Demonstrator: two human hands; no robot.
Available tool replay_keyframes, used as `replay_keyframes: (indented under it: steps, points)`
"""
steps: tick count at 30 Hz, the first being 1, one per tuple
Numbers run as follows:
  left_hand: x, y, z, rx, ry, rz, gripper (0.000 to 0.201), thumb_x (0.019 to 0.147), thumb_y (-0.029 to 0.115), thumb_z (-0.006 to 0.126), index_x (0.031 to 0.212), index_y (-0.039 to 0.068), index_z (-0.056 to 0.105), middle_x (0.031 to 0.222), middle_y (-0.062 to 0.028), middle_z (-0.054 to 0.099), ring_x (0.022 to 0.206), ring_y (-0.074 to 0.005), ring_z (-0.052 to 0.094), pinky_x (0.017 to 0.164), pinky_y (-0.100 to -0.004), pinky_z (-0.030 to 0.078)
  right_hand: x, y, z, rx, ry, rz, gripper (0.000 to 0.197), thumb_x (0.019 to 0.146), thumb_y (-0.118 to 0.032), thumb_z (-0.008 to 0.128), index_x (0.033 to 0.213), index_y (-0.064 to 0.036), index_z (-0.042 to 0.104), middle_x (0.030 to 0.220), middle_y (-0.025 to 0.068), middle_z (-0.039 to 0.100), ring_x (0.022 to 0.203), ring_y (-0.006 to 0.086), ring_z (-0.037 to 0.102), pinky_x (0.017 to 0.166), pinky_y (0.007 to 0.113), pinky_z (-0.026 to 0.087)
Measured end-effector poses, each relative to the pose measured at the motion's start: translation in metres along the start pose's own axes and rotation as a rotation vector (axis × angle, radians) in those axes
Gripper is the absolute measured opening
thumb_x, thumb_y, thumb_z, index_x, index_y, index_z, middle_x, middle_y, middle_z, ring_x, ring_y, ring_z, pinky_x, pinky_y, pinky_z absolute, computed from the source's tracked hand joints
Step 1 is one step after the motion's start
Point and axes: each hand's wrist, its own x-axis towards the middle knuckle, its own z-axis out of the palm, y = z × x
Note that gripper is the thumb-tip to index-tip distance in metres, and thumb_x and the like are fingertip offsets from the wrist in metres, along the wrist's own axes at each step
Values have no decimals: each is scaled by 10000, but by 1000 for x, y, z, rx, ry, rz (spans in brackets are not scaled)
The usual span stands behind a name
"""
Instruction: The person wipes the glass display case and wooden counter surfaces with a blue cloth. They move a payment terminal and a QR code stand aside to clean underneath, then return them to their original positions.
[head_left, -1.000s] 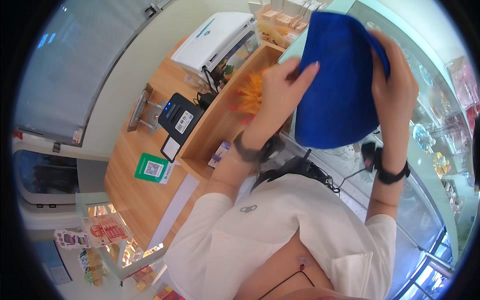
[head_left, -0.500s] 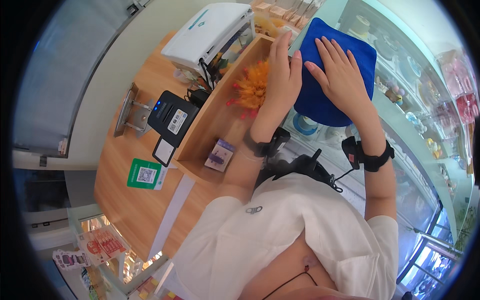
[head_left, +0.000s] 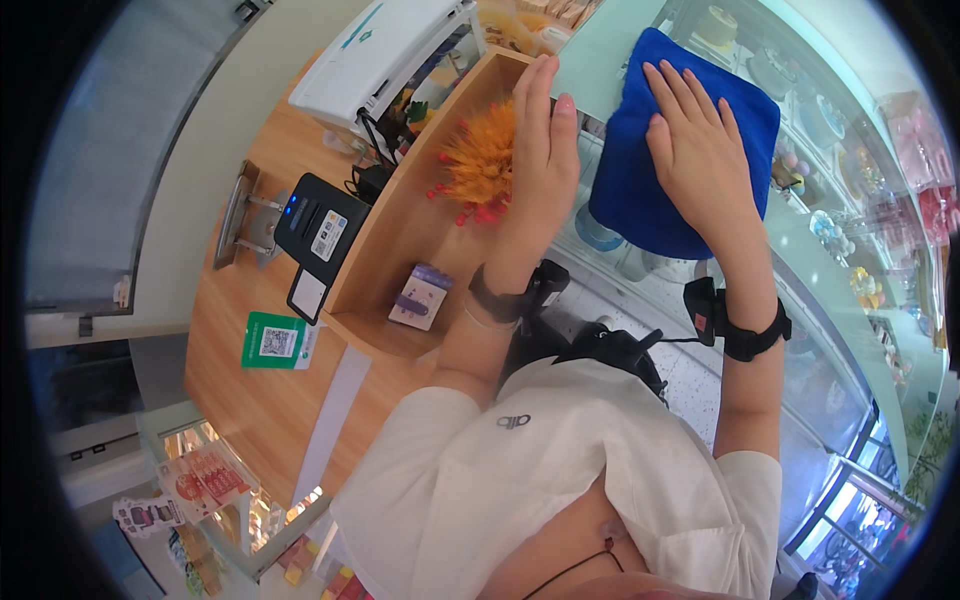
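Observation:
A blue cloth lies spread over the glass top of a display case. My right hand rests flat on the cloth, its fingers stretched out and a little apart. To the left of the cloth, my left hand is held edge-on with fingers extended and nothing in it. It is beside the wooden box-like shelf, in front of a bunch of orange dried flowers with red berries.
Left of me a wooden counter carries a white printer-like machine, a black payment device and a green code card. A small purple-and-white box sits in the shelf. Ornaments fill the glass case at right.
My right hand and the blue cloth have shifted slightly right relative to the view. My left hand has moved a little left and down, away from the cloth.

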Motion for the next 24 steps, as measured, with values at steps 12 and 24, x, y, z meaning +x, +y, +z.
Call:
replay_keyframes:
  steps: [12, 24]
  points:
    - [-3, -9, 23, 257, 160, 65, 400, 998, 160, 428, 1357, -14, 419, 1401, -203, 404, 1282, -348, 414, 1077, -392, 328, -129, 146, -100, 43, -288, 158, 570, 898, -97, 338, 1467, -113, 360, 1512, 78, 372, 1423, 266, 296, 1166, 444, 209]
    - [-7, -6, 33, 340, 287, 38, 355, 973, 162, 435, 1293, 23, 501, 1354, -158, 480, 1234, -321, 485, 1021, -353, 388, -330, 412, -150, 126, -277, 546, 506, 1036, -255, 333, 1476, -6, 313, 1527, 170, 324, 1422, 296, 290, 1158, 359, 211]
